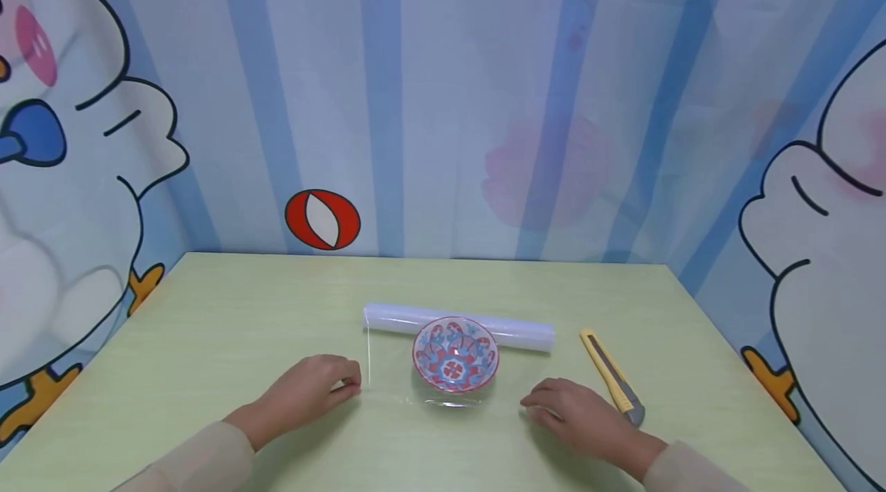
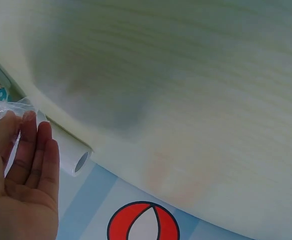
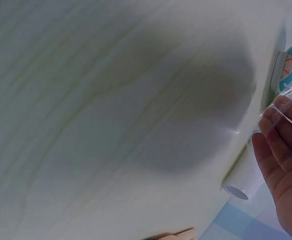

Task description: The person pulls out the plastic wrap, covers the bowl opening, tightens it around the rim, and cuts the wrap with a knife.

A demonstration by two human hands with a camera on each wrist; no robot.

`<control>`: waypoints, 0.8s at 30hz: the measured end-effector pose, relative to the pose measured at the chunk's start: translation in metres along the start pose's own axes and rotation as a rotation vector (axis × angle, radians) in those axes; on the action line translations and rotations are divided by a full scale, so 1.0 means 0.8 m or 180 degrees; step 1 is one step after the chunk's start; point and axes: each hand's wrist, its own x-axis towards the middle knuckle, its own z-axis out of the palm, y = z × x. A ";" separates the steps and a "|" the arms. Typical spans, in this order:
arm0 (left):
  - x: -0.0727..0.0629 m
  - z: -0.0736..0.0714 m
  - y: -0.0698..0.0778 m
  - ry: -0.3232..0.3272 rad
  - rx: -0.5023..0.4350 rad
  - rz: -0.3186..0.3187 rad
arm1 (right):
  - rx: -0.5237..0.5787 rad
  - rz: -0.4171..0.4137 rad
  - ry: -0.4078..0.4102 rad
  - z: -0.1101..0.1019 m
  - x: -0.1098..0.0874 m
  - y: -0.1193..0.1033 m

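Note:
A sheet of clear plastic wrap stretches from its roll toward me. A bowl with a red and blue pattern stands upright in front of the roll, in the middle of the sheet. My left hand pinches the film's left side between thumb and fingers; the gathered film shows in the left wrist view. On the other side my right hand holds the film between thumb and fingertips, the thumb partly cut off in the right wrist view. Both hands are just above the table.
A yellow and grey utility knife lies right of the roll, close behind my right hand. The pale green table ends at the back against a blue striped cloth with cartoon ducks on it.

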 end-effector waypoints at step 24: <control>0.067 0.014 0.021 -0.0225 -0.0694 -0.1266 | 0.0513 0.1366 0.0893 0.035 0.068 -0.019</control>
